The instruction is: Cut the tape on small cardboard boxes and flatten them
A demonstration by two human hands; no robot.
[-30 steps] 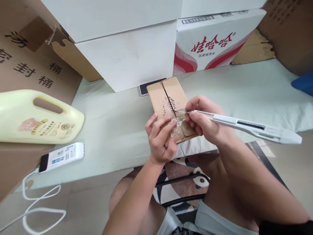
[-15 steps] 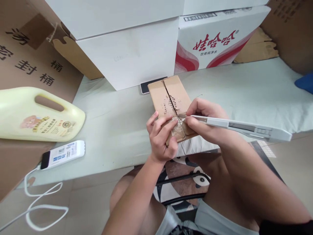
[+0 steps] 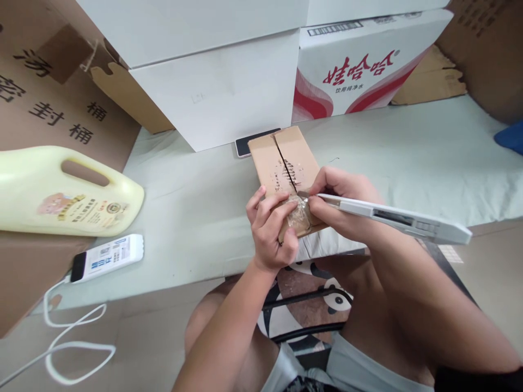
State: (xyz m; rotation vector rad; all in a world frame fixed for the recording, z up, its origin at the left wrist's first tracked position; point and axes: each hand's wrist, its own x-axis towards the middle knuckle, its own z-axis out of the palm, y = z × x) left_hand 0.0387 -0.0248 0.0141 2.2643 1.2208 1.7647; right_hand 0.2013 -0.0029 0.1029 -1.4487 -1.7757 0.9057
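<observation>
A small brown cardboard box (image 3: 286, 158) rests at the front edge of the bench, with a dark gap along the seam of its top flaps. Crumpled clear tape (image 3: 299, 216) covers the near end of that seam. My left hand (image 3: 272, 231) grips the near left corner of the box, fingers spread over the top and the tape. Between the thumb and fingers of my right hand (image 3: 341, 201) is a white utility knife (image 3: 392, 216). Its blade tip touches the seam beside the tape, and its handle points right, past my wrist.
A dark phone-like slab (image 3: 244, 146) lies behind the box, against white cartons (image 3: 229, 92). Left on the cloth-covered bench (image 3: 180, 218) are a pale yellow jug (image 3: 122, 207) and a white device (image 3: 108, 258) with a cable. A red-and-white carton (image 3: 359, 71) stands at the back.
The knife's handle end has swung slightly left and down, and its body has rolled a little. My left hand still holds the box in place.
</observation>
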